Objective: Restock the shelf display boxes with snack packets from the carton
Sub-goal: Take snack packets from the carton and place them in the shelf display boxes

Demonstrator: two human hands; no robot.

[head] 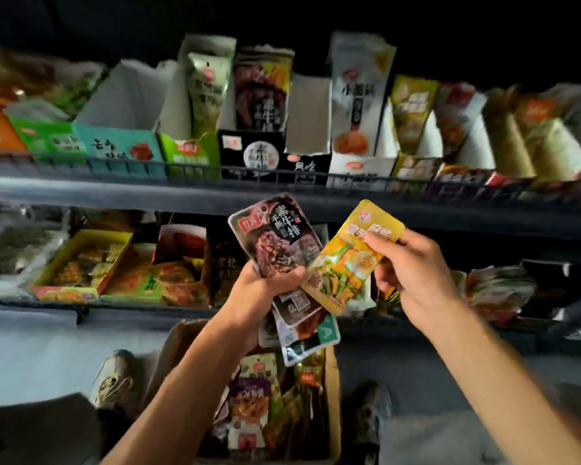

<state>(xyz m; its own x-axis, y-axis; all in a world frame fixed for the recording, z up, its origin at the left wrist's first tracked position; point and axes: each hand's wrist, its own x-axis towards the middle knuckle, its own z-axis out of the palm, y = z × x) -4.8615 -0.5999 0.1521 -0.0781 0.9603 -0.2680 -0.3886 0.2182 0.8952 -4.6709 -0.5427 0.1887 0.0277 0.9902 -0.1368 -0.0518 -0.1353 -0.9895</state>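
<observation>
A pale floor (31,357) is lying under the person's shoes, and an open cardboard carton (331,397) is sitting on it between them, holding mixed snack packets (252,401). Above the carton, the left hand (265,290) is gripping a fanned stack of dark packets (275,239), its fingers curled around them. Just beside it, the right hand (413,270) is pinching a yellow packet (349,260) near its top edge. Beyond, display boxes (121,146) are lining the upper shelf (182,193) behind a wire rail, several holding upright packets.
</observation>
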